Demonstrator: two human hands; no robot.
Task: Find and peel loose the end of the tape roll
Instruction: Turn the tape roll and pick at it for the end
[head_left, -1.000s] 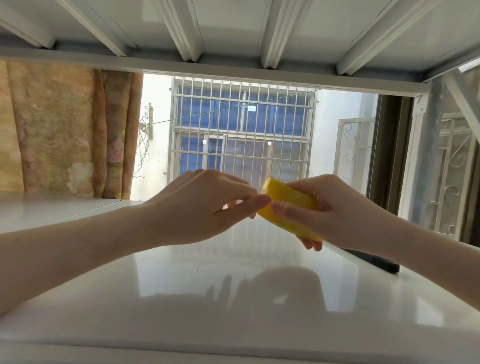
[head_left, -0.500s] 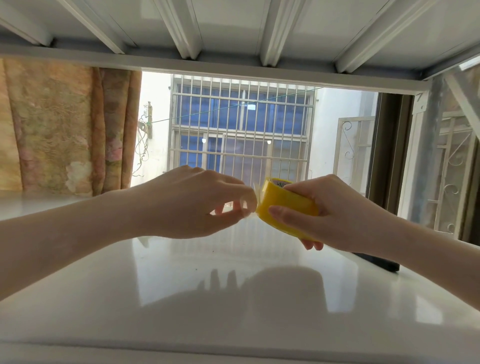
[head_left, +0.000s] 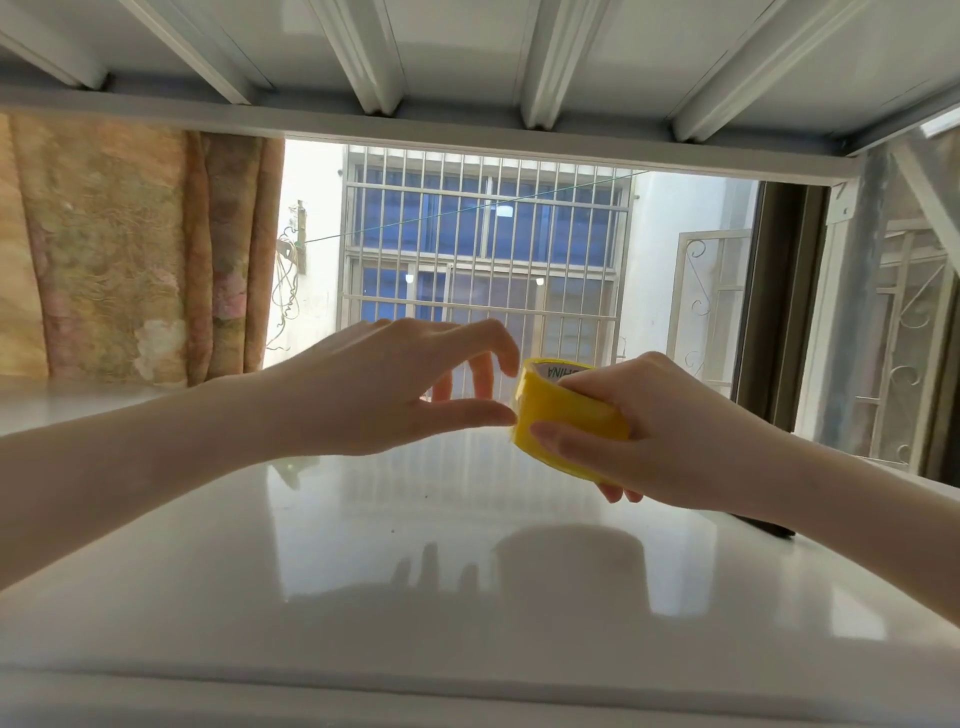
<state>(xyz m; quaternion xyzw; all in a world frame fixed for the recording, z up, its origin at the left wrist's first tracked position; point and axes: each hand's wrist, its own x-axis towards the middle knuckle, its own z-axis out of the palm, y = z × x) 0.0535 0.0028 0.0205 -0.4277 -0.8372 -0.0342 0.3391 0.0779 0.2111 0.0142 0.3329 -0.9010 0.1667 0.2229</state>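
Observation:
My right hand (head_left: 670, 436) grips a yellow tape roll (head_left: 558, 410) above the glossy white shelf surface (head_left: 363, 571), thumb across the roll's outer face. The roll's white inner core with printed letters faces up and away. My left hand (head_left: 395, 389) is just left of the roll with fingers spread; its thumb tip and index fingertip touch the roll's left edge. I cannot make out a lifted tape end at this moment.
White metal beams of an upper shelf (head_left: 467, 62) run overhead. A patterned curtain (head_left: 130, 260) hangs at the left; a barred window (head_left: 483, 260) is straight ahead. A dark flat object (head_left: 769, 527) lies on the surface under my right forearm.
My left hand pinched at the roll's left edge and a short clear strip showed half a second ago. Now its fingers have spread apart and only the tips touch the roll.

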